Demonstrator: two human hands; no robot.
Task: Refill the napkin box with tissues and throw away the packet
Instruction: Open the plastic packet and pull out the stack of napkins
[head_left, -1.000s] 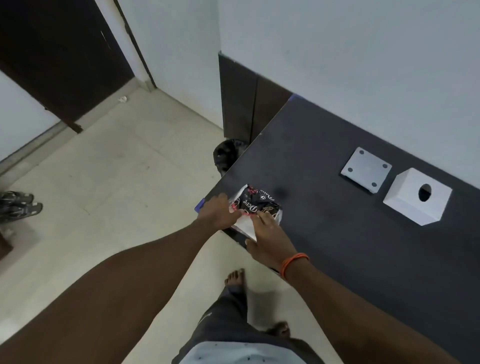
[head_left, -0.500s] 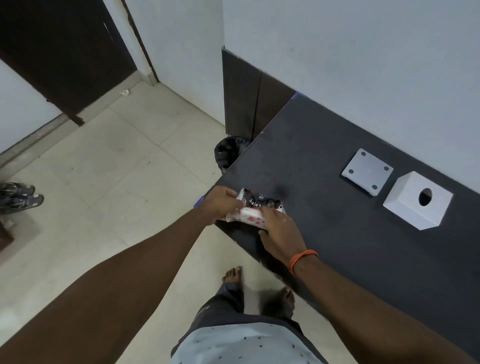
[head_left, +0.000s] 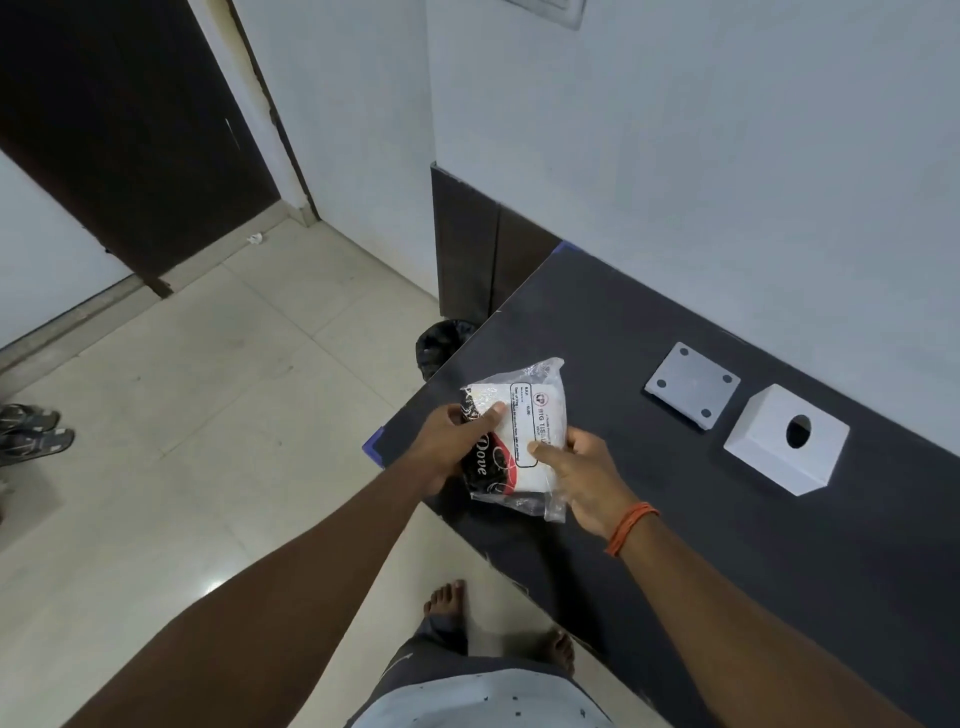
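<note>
A clear plastic tissue packet (head_left: 524, 431) with white tissues and a black-and-red label is held up over the near left corner of the dark table (head_left: 727, 519). My left hand (head_left: 452, 441) grips its left side, thumb on top. My right hand (head_left: 582, 473) grips its right lower edge. The white napkin box (head_left: 779, 452), with a round hole in its top face, sits on the table to the right. Its flat grey base plate (head_left: 691, 392), with four corner holes, lies just left of the box.
A black bin (head_left: 441, 345) stands on the tiled floor beside the table's left edge, partly hidden by it. A dark door (head_left: 119, 145) is at the far left. Sandals (head_left: 31, 434) lie at the left edge. My bare feet (head_left: 447, 603) stand by the table.
Both hands have lifted the packet off the table edge and turned it, so its white printed side now faces up.
</note>
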